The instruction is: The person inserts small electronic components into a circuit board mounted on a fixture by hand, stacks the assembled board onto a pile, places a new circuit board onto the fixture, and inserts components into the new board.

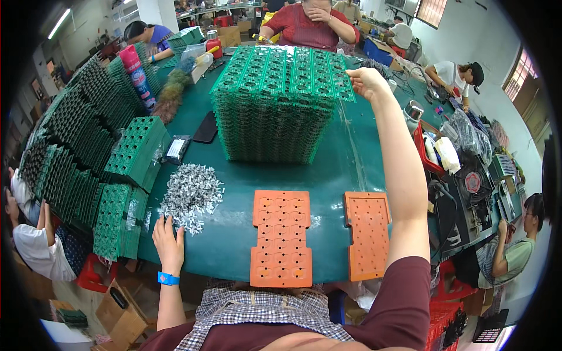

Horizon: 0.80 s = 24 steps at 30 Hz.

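A tall stack of green circuit board panels (pixel 269 126) stands at the far middle of the table. My right hand (pixel 370 83) reaches out to its top right corner, fingers closed on the edge of a top green circuit board panel (pixel 336 73). On the left, my left hand (pixel 168 247) lies with its fingers apart at the near edge of a heap of small white and grey parts (pixel 192 193). Between my arms sits an orange fixture plate (pixel 281 238) with rows of holes. A second orange plate (pixel 367 234), dotted with small pins, lies beside my right forearm.
More green panels (pixel 137 149) are stacked along the left side, beside a pink and blue spray can (pixel 137 76). A black phone-like slab (pixel 205 127) lies left of the tall stack. At right stand a steel flask (pixel 413 111) and a red bin (pixel 426 153). Several people work around.
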Each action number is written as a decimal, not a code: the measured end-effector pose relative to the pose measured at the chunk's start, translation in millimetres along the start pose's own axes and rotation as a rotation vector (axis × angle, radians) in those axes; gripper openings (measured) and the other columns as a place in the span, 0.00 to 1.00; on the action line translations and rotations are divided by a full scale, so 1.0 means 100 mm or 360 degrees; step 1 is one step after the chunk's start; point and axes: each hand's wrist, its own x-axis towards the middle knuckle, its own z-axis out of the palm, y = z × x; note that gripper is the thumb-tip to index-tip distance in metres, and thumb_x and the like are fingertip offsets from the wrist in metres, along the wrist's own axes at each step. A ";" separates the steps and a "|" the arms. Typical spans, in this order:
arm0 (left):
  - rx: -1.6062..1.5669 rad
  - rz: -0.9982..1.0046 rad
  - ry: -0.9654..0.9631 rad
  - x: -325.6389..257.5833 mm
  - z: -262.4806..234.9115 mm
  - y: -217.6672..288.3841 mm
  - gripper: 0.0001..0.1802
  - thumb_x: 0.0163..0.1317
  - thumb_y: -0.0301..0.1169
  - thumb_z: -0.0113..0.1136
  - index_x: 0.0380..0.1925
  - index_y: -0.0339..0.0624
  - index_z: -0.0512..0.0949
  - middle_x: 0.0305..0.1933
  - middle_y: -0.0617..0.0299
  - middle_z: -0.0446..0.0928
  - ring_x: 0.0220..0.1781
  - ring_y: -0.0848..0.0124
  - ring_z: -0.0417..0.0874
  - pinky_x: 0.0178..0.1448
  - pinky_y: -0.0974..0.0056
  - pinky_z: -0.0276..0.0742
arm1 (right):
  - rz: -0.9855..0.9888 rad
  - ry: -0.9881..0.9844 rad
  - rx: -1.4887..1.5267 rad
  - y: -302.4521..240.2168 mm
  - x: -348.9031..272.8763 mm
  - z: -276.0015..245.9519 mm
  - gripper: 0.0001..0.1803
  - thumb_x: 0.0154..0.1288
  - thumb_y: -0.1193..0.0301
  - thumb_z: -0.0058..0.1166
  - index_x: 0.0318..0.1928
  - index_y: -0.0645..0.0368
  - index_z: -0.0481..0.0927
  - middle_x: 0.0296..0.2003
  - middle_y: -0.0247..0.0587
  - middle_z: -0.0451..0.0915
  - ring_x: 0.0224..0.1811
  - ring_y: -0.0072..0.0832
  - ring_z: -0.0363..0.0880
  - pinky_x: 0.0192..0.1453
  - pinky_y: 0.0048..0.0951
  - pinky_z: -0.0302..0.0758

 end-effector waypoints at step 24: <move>0.0033 0.0019 0.0124 0.00 -0.04 -0.06 0.26 0.60 0.38 0.60 0.56 0.36 0.71 0.61 0.45 0.68 0.64 0.49 0.66 0.66 0.48 0.61 | -0.0249 -0.0355 -0.0190 0.12 0.13 0.30 0.17 0.65 0.61 0.59 0.21 0.50 0.73 0.14 0.19 0.58 0.14 0.12 0.53 0.19 0.21 0.49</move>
